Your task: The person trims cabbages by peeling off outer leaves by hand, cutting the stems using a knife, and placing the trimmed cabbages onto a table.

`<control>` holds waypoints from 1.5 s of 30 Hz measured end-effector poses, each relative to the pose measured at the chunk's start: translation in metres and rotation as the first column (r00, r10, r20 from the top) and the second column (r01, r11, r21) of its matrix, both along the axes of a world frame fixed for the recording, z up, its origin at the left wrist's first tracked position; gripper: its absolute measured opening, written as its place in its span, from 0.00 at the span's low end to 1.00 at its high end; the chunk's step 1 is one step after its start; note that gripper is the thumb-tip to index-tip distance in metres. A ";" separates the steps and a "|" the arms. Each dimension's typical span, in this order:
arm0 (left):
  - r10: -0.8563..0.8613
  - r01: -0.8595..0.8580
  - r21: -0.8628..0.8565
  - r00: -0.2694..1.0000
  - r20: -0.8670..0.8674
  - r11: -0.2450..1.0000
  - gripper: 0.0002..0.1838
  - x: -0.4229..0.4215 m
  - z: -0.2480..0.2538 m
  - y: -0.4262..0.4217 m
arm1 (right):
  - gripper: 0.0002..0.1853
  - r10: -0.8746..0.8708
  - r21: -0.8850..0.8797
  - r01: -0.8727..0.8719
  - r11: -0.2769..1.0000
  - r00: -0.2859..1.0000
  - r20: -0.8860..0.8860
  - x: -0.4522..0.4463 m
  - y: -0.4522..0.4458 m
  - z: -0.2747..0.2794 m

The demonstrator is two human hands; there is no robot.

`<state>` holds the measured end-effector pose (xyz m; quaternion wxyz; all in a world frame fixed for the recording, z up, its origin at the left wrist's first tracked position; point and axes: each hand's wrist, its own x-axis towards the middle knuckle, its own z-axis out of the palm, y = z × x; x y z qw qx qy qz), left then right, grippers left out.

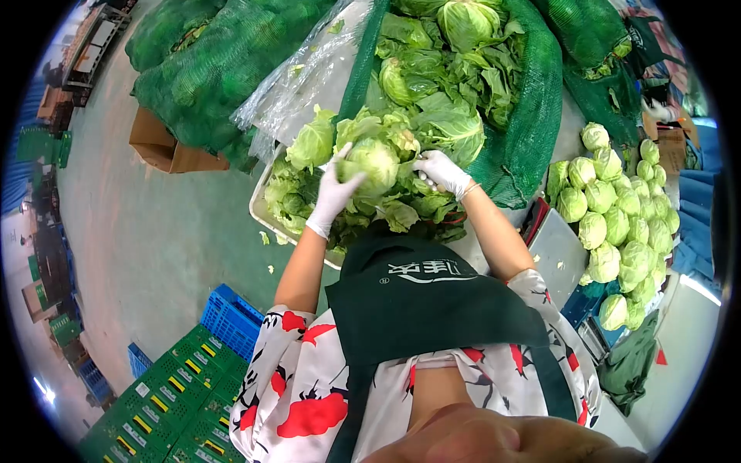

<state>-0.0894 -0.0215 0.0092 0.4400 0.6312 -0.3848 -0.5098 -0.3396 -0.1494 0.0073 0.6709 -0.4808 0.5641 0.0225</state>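
My left hand (336, 191), in a white glove, grips the near-left side of a pale green cabbage (373, 165), thumb across it. Loose, partly browned outer leaves stand around its far side. At the cabbage's right is my right hand (441, 171), also gloved, with the fingers closed; what they hold, if anything, is hidden. Beneath both hands lie loose cabbage leaves (398, 214) in a white tub (258, 202). Just beyond the right hand rests another leafy cabbage (455, 133), at the mouth of an open green mesh sack (532, 100) filled with cabbages.
Several bare cabbages (616, 220) are piled at the right, beside a grey metal surface (557, 251). Full mesh sacks (224, 73) and a cardboard box (171, 143) stand at the back left. Green crates (166, 397) and a blue crate (230, 318) are at the lower left.
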 end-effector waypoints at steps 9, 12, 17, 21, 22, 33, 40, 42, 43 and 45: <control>0.058 0.020 -0.085 0.575 0.816 0.996 0.44 0.029 -0.007 0.060 | 0.14 -0.038 0.003 0.039 0.999 0.997 -0.065 0.019 0.015 0.017; -0.032 0.178 -0.093 0.595 0.803 0.980 0.55 -0.034 0.025 0.030 | 0.20 0.058 -0.159 -0.081 0.984 0.988 -0.142 0.030 0.024 0.032; -0.009 0.014 0.001 0.637 0.771 1.000 0.62 -0.052 0.004 -0.005 | 0.30 0.170 -0.391 -0.262 0.882 0.952 -0.254 0.014 0.013 0.030; -0.090 0.074 0.051 0.794 0.602 0.996 0.61 0.006 -0.020 0.031 | 0.30 0.098 -0.254 -0.155 0.955 0.970 -0.223 -0.003 -0.011 0.019; -0.108 0.049 0.129 0.857 0.503 0.990 0.62 0.024 -0.036 0.044 | 0.30 0.086 -0.222 -0.134 0.966 0.973 -0.215 -0.003 -0.012 0.019; 0.190 -0.208 0.005 0.899 0.394 0.978 0.67 -0.007 -0.031 0.037 | 0.29 0.127 -0.277 -0.133 0.952 0.991 -0.040 0.000 0.006 0.084; -0.120 0.074 0.097 0.712 0.692 0.993 0.71 -0.051 0.021 -0.007 | 0.23 0.027 -0.774 -0.391 0.498 0.899 -0.437 -0.008 0.016 0.057; -0.156 0.089 0.130 0.668 0.728 0.988 0.70 -0.056 0.011 -0.012 | 0.19 -0.029 -0.548 0.052 0.835 0.998 0.051 -0.005 0.029 0.096; -0.175 0.089 0.156 0.671 0.721 0.984 0.70 -0.056 0.016 -0.014 | 0.19 -0.025 -0.640 0.056 0.767 0.998 0.057 -0.002 0.035 0.097; -0.211 0.095 0.198 0.665 0.716 0.976 0.70 -0.055 0.023 -0.017 | 0.19 0.002 -0.693 0.036 0.720 0.999 0.054 0.005 0.045 0.085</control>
